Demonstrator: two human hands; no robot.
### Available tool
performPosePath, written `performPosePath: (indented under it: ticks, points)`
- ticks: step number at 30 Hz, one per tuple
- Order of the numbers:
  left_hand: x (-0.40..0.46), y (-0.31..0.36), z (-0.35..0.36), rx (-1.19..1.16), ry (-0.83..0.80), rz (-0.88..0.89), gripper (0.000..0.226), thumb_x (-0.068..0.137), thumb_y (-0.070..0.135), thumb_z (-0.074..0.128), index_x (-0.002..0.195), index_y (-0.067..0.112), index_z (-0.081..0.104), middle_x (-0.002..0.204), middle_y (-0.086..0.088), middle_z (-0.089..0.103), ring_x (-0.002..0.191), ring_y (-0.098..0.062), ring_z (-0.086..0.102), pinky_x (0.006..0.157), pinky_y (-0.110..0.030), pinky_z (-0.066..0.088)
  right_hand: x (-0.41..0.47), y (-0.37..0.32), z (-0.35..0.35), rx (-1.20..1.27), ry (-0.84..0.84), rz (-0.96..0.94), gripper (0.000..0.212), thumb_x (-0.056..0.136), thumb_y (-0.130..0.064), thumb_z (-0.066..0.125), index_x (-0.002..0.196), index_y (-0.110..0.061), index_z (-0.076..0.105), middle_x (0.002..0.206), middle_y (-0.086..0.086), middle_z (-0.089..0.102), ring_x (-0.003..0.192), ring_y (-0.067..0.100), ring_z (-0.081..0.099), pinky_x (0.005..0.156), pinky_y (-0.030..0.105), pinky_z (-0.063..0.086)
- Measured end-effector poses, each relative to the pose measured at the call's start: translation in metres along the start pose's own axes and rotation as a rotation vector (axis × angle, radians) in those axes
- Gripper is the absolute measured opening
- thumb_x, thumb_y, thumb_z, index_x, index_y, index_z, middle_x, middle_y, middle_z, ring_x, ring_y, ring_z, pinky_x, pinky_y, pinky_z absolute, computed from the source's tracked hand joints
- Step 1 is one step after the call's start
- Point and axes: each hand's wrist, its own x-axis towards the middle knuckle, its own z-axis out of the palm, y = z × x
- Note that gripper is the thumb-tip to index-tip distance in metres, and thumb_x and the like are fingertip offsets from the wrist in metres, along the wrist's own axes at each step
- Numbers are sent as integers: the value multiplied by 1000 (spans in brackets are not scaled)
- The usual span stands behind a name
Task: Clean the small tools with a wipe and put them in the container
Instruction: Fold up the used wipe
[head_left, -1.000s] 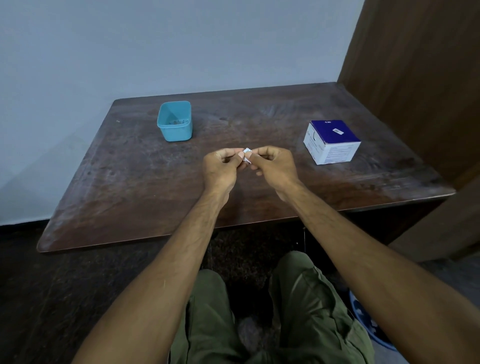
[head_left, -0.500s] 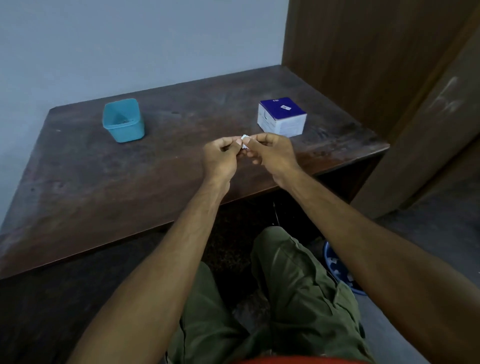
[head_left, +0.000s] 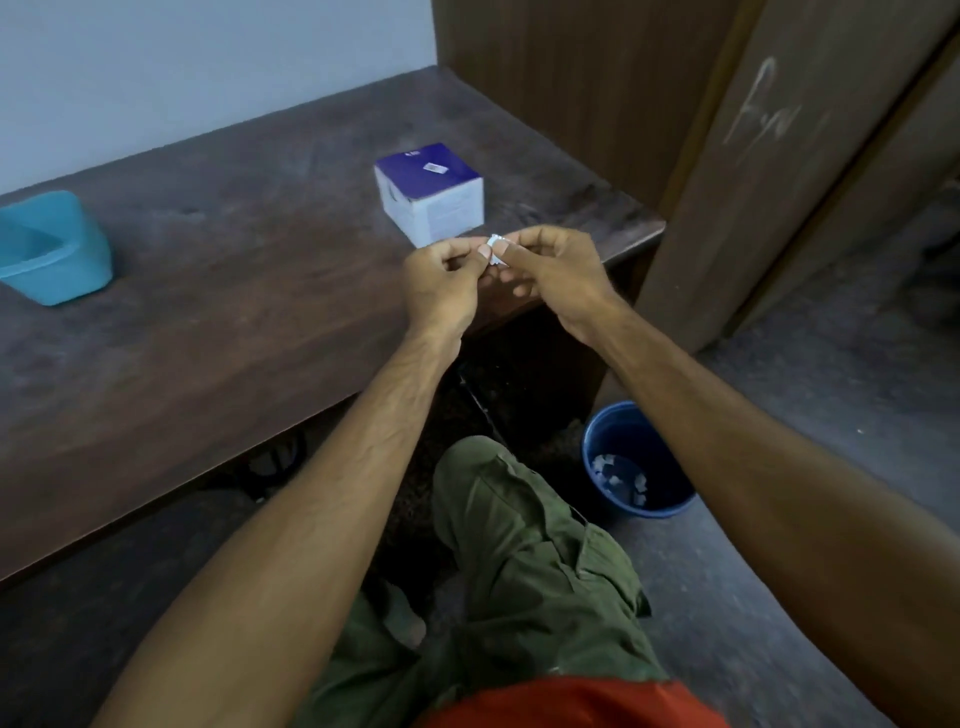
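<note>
My left hand (head_left: 441, 283) and my right hand (head_left: 558, 273) meet fingertip to fingertip above the front right corner of the dark wooden table (head_left: 234, 312). Both pinch one small white piece, a wipe packet (head_left: 496, 244) by its look; whether a tool is inside my fingers is hidden. The teal container (head_left: 57, 254) stands at the far left of the table, well away from my hands. A blue-topped white box (head_left: 431, 195) sits just behind my hands.
A blue bin (head_left: 631, 462) with several white scraps inside stands on the floor under the table's right end, beside my knee. A wooden door and frame (head_left: 779, 156) rise close on the right. A pale wall runs behind the table.
My view has swung to the right and down, so the container slid to the left edge and the floor bin came into sight. Both hands keep pinching the small white piece.
</note>
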Motion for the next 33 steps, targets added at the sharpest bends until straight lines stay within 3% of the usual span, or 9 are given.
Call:
performPosePath:
  ticks: [12, 16, 21, 25, 28, 31, 33]
  points:
    - [-10, -67, 129, 79, -200, -101, 11, 90, 6, 63, 94, 11, 72, 87, -6, 74, 79, -16, 71, 72, -23, 58, -5, 67, -131, 30, 173, 108, 19, 89, -15, 68, 101, 0, 68, 83, 13, 69, 67, 9, 61, 57, 18, 50]
    - [-13, -110, 164, 120, -240, -233, 11, 89, 7, 65, 99, 7, 72, 92, -6, 73, 85, -16, 72, 74, -24, 59, -10, 109, -162, 33, 248, 181, 7, 89, -14, 68, 92, -8, 70, 83, 10, 69, 67, 9, 59, 59, 20, 49]
    - [-14, -167, 195, 266, -259, -349, 12, 89, 4, 63, 100, 3, 70, 79, -2, 70, 69, -10, 66, 66, -18, 57, -11, 179, -201, -18, 452, 339, 6, 88, -17, 70, 83, -13, 68, 71, 3, 65, 58, 6, 58, 54, 21, 50]
    - [-10, -217, 218, 417, -307, -422, 8, 89, 4, 63, 88, 8, 70, 70, -1, 67, 61, -11, 64, 69, -28, 60, -14, 240, -227, -103, 531, 477, 9, 89, -18, 69, 84, -10, 67, 70, 5, 65, 58, 10, 58, 56, 26, 50]
    - [-8, -249, 227, 472, -337, -474, 20, 88, 2, 63, 73, 16, 65, 65, -2, 66, 58, -13, 63, 72, -35, 61, -21, 282, -237, -170, 558, 577, 13, 88, -21, 70, 76, -15, 67, 66, 2, 65, 59, 13, 59, 61, 34, 53]
    - [-4, -280, 237, 523, -378, -513, 25, 87, 1, 63, 69, 18, 64, 63, -3, 65, 58, -14, 64, 71, -34, 60, -23, 325, -246, -174, 583, 660, 11, 85, -18, 71, 80, -17, 62, 68, 4, 65, 60, 15, 60, 63, 36, 53]
    - [-3, -296, 239, 543, -403, -531, 27, 86, -1, 62, 68, 18, 64, 64, -3, 65, 59, -15, 64, 69, -32, 60, -24, 348, -248, -174, 624, 718, 21, 80, -17, 73, 80, -23, 53, 77, 8, 66, 67, 21, 63, 66, 40, 55]
